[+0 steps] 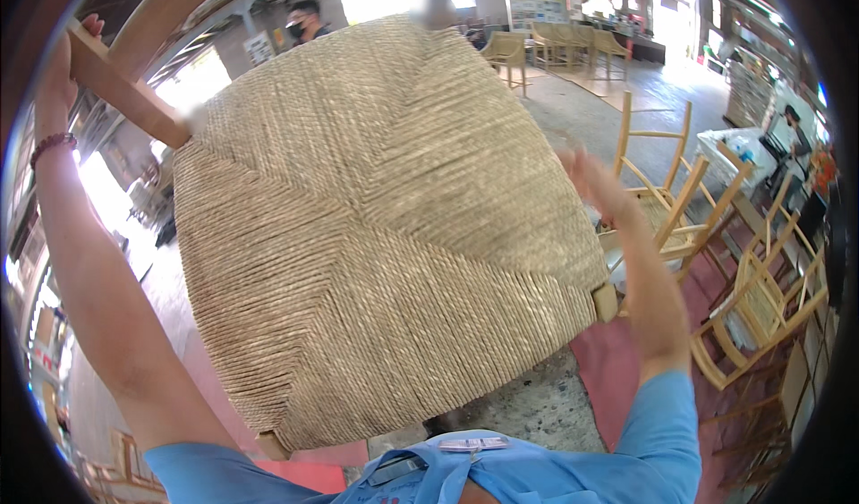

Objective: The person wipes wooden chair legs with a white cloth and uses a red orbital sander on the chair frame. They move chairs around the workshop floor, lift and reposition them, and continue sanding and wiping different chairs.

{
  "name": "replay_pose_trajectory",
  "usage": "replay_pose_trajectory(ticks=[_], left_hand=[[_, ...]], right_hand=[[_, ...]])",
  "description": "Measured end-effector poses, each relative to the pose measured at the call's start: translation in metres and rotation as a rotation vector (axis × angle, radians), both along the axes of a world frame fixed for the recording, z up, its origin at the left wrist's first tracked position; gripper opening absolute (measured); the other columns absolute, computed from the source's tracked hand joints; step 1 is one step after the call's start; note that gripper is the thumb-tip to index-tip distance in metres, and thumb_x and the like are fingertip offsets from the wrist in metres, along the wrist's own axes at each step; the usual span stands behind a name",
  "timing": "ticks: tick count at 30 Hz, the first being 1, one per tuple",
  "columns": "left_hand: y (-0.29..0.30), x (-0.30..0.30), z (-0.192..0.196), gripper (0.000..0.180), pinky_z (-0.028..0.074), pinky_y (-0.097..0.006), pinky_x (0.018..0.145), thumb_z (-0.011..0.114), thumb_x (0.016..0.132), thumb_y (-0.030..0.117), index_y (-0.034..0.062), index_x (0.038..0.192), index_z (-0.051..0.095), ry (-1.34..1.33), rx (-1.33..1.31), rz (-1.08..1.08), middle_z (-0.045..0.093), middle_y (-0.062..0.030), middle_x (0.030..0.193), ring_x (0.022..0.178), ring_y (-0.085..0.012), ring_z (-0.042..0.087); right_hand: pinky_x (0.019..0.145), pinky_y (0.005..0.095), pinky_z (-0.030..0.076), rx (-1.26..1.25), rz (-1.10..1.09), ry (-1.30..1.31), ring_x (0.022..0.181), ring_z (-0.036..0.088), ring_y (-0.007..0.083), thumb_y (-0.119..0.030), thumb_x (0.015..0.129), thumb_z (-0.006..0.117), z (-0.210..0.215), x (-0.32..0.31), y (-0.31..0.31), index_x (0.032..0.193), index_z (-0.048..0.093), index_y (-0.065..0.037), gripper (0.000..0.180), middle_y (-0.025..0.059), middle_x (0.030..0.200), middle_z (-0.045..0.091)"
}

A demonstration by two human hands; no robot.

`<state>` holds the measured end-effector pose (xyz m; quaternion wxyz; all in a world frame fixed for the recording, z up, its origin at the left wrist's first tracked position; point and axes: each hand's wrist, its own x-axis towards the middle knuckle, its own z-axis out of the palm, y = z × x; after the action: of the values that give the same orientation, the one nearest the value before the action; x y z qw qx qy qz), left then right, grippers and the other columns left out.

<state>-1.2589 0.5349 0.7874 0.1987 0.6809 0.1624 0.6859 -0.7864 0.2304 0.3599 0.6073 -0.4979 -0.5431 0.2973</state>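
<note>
A wooden chair with a woven cord seat [358, 209] fills the middle of the view, held up close in front of me and tilted. Its cord runs in four triangular fields that meet near the centre. At the upper left, my left hand [64, 75] is closed around a wooden back post [130, 88], with fingertips showing past it. Beside the seat's right edge is my right hand [598, 186], smeared by motion; whether it grips or only brushes the edge cannot be made out. Short wooden leg ends [606, 303] poke out at the seat's lower corners.
Several unfinished wooden chairs [761, 298] stand stacked on the right, over a reddish mat [604, 361]. More chairs [510, 52] line the far floor. A masked person [306, 23] is behind the seat; another person [795, 142] works at the far right.
</note>
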Motion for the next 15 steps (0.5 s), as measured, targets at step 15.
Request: replay_pose_trajectory(ticks=[15], left_hand=[[0.107,-0.036,-0.277,0.045,0.042,-0.035,0.097,0.038,0.105,0.029,-0.0021,0.134,0.051,0.901,-0.111,0.329,0.058,-0.0147,0.126,0.114,-0.0252,0.055]], right_hand=[[0.102,0.0449,0.044,0.950,-0.264,0.806,0.124,0.051,0.0259,-0.040,0.102,0.037,-0.181,-0.087,0.058,0.139,0.040,-0.007,0.050,0.0086,0.136,0.050]])
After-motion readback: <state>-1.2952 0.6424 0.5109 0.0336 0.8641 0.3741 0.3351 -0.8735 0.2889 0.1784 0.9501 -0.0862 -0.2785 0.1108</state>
